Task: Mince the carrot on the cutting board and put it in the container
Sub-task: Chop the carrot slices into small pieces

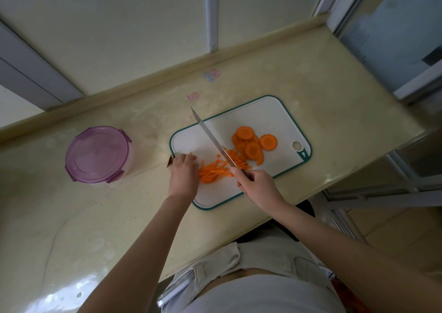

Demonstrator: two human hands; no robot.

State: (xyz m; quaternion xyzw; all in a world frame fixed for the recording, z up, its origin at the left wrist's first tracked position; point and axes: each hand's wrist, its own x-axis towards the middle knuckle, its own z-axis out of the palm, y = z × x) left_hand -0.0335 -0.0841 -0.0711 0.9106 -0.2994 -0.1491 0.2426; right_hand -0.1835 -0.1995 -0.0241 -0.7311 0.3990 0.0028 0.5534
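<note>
A white cutting board (258, 116) with a green rim lies on the counter. Round carrot slices (251, 143) are piled on its right half. Thin carrot strips (212, 171) lie nearer me, in the middle of the board. My right hand (257, 186) grips the handle of a long knife (210, 138), whose blade slants across the board over the strips, tip pointing away and left. My left hand (183, 174) rests curled on the board's left edge, beside the strips. The round container (98, 155) with a purple lid on it stands to the left on the counter.
The pale yellow counter (334, 102) ends at a raised back edge along the wall. Its front edge runs close to my body. A small brown object (170, 162) lies by my left hand. A glass door and floor are at the right.
</note>
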